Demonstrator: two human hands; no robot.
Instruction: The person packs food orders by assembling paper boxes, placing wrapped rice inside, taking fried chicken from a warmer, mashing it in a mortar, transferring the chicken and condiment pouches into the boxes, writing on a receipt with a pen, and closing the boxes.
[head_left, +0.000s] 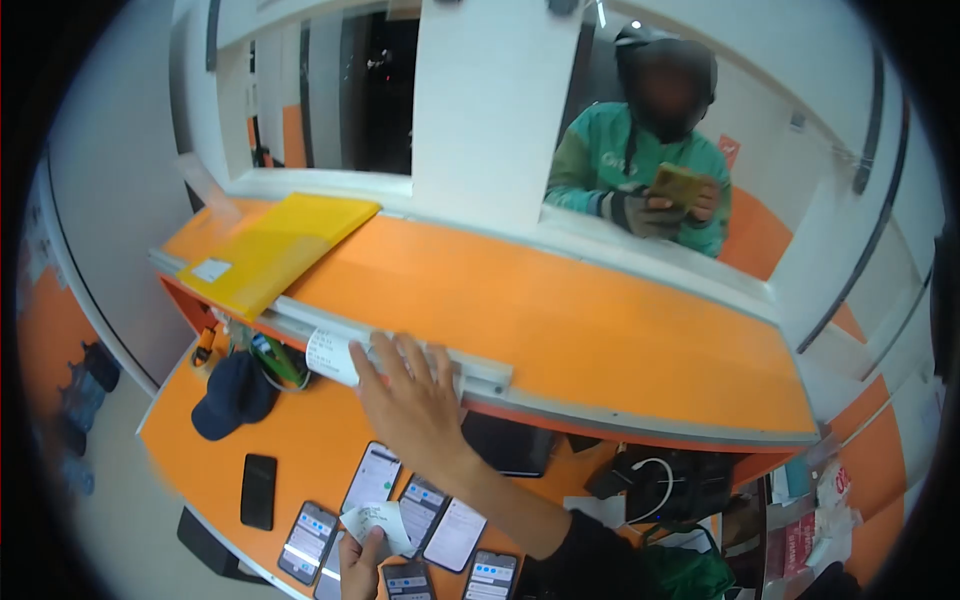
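Observation:
My right hand (410, 400) reaches to the edge of the orange upper shelf (560, 330), its fingers spread over the pale rail. Just left of those fingertips, a printed paper slip (330, 357) hangs at the rail; whether the fingers touch it I cannot tell. Lower down, my left hand (360, 562) pinches a small white paper (378, 524) between thumb and fingers. Around and beneath that paper lie several lit phones, among them one at the left (308, 542) and one at the right (456, 535).
A yellow envelope (275, 250) rests on the shelf's left. On the desk are a dark cap (234, 395), a black phone (258, 491) and a black bag (680, 485). Beyond the window opening, a helmeted person in a green jacket (600, 150) holds a yellow-cased phone (677, 186).

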